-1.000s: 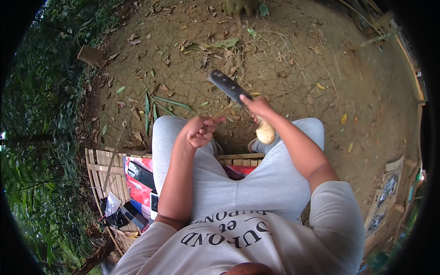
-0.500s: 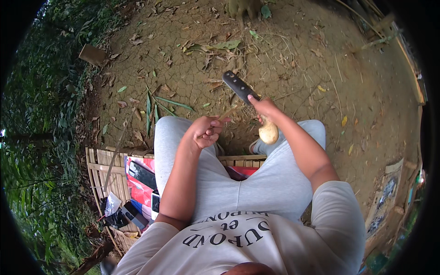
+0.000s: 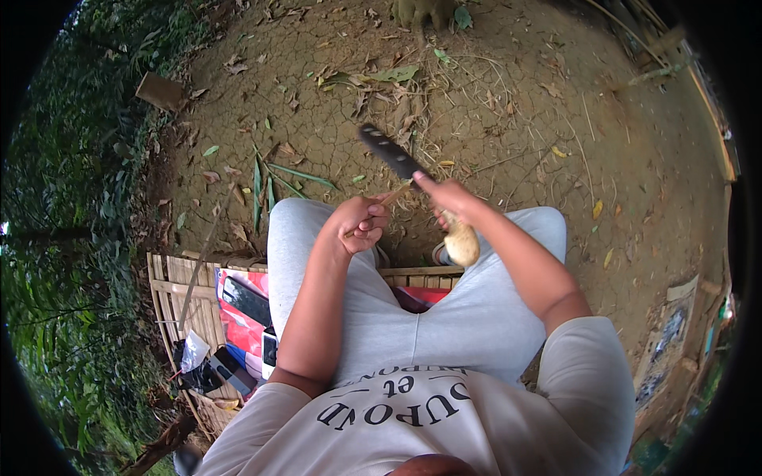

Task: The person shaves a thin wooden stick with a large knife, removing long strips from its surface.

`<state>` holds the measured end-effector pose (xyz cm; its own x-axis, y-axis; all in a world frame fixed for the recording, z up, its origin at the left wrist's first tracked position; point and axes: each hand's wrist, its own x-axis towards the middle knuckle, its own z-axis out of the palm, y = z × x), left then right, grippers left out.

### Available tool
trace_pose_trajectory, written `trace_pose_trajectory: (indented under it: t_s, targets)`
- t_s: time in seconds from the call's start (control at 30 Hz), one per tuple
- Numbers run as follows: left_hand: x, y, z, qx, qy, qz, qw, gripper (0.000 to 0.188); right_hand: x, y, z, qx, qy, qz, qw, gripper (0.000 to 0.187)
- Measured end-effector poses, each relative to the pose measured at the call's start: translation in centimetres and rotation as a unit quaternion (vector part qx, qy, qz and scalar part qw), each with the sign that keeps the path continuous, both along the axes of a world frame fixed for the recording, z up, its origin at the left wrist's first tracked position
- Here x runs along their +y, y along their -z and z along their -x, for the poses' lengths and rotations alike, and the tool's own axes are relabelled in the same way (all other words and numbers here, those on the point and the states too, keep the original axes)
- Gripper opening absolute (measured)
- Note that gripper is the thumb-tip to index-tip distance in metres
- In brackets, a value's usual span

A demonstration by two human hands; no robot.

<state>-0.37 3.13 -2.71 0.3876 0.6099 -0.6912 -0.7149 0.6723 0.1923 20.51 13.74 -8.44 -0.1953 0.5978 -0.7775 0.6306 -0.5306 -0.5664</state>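
My right hand [image 3: 452, 200] is closed round the pale, rounded handle of a knife [image 3: 389, 152]. The knife's broad dark blade has several light spots, smeared by motion, and points to the far left. In front of my left knee, my left hand [image 3: 361, 224] is closed on a thin light-brown stick [image 3: 398, 191]. The stick's far end slants up to the right and reaches the knife near my right thumb. Whether the blade touches the stick I cannot tell.
I sit on a bamboo bench [image 3: 168, 287]. Left of my leg lie a dark phone [image 3: 246, 301] on a red sheet, a clear plastic bag [image 3: 194, 351] and dark boxes. Long green leaves [image 3: 258, 194] lie on the cracked soil, near a wooden block [image 3: 160, 92].
The knife and my right hand have moved left, toward my left hand, and the blade now crosses near the stick's end. My left hand has hardly moved.
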Motion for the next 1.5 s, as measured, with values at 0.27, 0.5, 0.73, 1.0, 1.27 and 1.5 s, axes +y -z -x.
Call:
trace_pose_trajectory:
  t_s: [0.27,0.5,0.73,1.0,1.27,1.5]
  targets:
    - [0.1,-0.2,-0.2,0.013,0.023,-0.008,1.000,0.041,2.7,1.8,-2.1,-0.020,-0.008,0.011,1.000,0.067]
    - [-0.4,-0.7,0.0,0.005,0.009,-0.021,1.000,0.046,-0.7,-1.8,0.6,0.026,-0.024,0.035,0.999,0.068]
    - [-0.3,-0.4,-0.1,0.038,0.001,-0.006,0.999,0.046,2.1,1.4,-1.4,-0.010,0.012,0.021,1.000,0.067]
    - [-0.8,0.6,-0.5,0.040,-0.002,-0.022,0.999,0.046,0.6,-0.5,-0.1,-0.012,-0.022,0.036,0.999,0.065]
    - [-0.4,-0.3,0.3,0.037,-0.003,-0.025,0.999,0.043,-1.0,-2.5,0.9,0.041,-0.021,0.060,0.997,0.064]
    - [-0.6,-0.1,-0.8,0.079,0.013,-0.027,0.996,0.046,3.2,1.8,-1.3,0.011,0.004,0.047,0.999,0.066]
